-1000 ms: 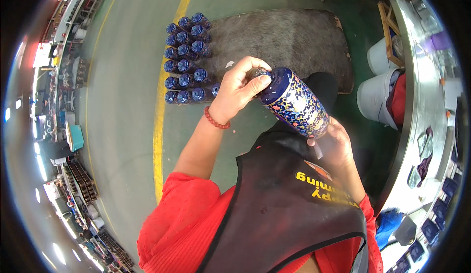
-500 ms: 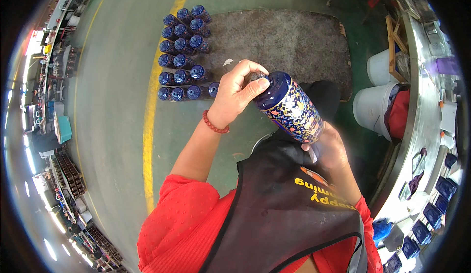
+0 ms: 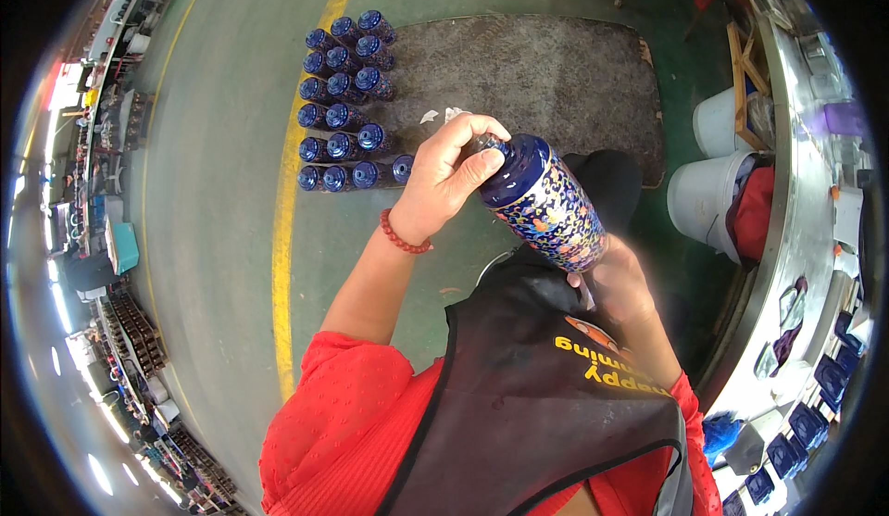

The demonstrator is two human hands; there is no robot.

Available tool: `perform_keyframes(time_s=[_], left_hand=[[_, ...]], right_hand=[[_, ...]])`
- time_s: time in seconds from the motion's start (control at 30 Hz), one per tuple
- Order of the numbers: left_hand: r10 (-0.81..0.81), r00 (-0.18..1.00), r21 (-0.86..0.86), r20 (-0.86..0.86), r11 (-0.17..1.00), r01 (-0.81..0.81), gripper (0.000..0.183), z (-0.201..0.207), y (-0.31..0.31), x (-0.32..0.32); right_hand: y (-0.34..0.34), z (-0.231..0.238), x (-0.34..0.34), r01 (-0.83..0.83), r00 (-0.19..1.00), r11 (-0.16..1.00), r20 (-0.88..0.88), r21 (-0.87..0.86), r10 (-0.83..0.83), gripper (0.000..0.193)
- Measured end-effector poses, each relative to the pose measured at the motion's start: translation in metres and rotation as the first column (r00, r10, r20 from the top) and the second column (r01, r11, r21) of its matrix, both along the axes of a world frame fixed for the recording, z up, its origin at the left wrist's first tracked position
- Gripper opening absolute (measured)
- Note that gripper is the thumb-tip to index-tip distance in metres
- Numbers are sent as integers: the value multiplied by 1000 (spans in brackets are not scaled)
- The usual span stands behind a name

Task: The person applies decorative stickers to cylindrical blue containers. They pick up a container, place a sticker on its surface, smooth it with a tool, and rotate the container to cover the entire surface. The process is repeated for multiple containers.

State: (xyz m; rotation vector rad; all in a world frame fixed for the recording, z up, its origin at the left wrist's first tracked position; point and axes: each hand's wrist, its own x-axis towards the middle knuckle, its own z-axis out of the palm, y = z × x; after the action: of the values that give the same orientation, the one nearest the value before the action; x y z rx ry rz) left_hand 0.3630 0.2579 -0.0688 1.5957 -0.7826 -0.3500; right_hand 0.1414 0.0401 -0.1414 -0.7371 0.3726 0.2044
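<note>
A dark blue lidded jar (image 3: 553, 208) with a colourful floral pattern lies tilted between my hands. The fingers of my left hand (image 3: 451, 166) are closed round the knob at its top end. At the lower end, my right hand (image 3: 622, 280) grips the base, its fingers partly hidden by the jar. A bit of something pale, like cloth or paper (image 3: 587, 292), shows by my right fingers. Several similar blue jars (image 3: 339, 116) stand upright in rows beyond my left hand, along the left end of a low worn board (image 3: 546, 62).
White buckets (image 3: 701, 194), one holding red cloth, stand at the right beside a wooden frame (image 3: 746, 81). A long workbench (image 3: 787, 229) runs along the right with dark blue pieces on it. Crowded shelves line the far left. Small white scraps lie on the board.
The jar has turned slightly in my hands, so its pattern shows differently. My hands have hardly shifted. A second white scrap now shows beyond my left hand.
</note>
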Motion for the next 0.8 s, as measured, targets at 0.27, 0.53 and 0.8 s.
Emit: perform_keyframes(time_s=[0.27,0.53,0.8], left_hand=[[-86,996,-23,-20,996,85,32,-2,-7,-5],[-209,925,-188,-319,970,154,26,-6,-11,-2],[-293,838,-48,-461,951,306,26,-22,-26,-30]], right_hand=[[0,8,-7,-40,999,999,-13,-1,40,47],[-10,8,-20,-226,971,965,52,-134,235,32],[-40,73,-6,113,943,351,211,-930,258,49]])
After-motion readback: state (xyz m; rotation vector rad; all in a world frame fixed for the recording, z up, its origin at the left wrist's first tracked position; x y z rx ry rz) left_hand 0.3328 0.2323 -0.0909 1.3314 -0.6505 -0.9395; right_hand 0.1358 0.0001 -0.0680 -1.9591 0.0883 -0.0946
